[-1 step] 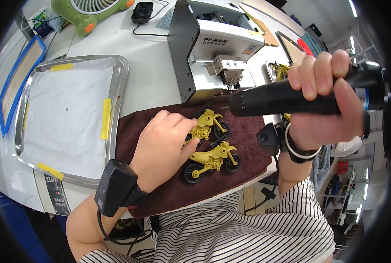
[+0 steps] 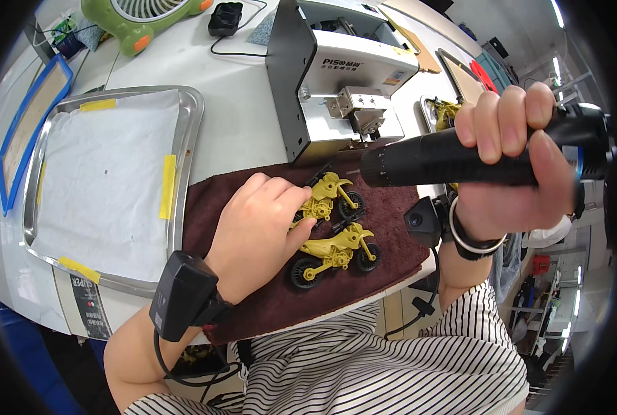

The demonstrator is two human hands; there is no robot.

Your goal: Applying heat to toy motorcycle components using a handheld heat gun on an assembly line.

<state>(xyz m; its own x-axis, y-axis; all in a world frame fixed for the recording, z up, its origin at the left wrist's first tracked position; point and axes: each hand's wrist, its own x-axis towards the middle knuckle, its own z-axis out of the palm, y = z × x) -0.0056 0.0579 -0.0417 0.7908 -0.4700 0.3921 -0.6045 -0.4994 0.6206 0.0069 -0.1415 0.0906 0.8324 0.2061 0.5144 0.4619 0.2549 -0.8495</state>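
Observation:
My left hand (image 2: 253, 225) lies over the rear end of the farther yellow toy motorcycle (image 2: 320, 206), its fingers and thumb closed about that end and hiding it. Just nearer to me, a second yellow toy motorcycle (image 2: 335, 250) with black wheels lies on its side, close to my thumb. Both rest on a dark brown cloth (image 2: 395, 252). Raised at the right, my right hand (image 2: 512, 162) is wrapped round a thick black electric screwdriver (image 2: 429, 160). The tool is held nearly level, its ridged end toward the left, above the cloth's right part.
A silver and black screw feeder (image 2: 353, 76) stands behind the cloth. At the left is a metal tray (image 2: 192, 131) lined with white paper and yellow tape, beside a blue-rimmed tray (image 2: 11, 149). More yellow parts (image 2: 443, 114) sit at the right. A green fan (image 2: 132, 24) stands far left.

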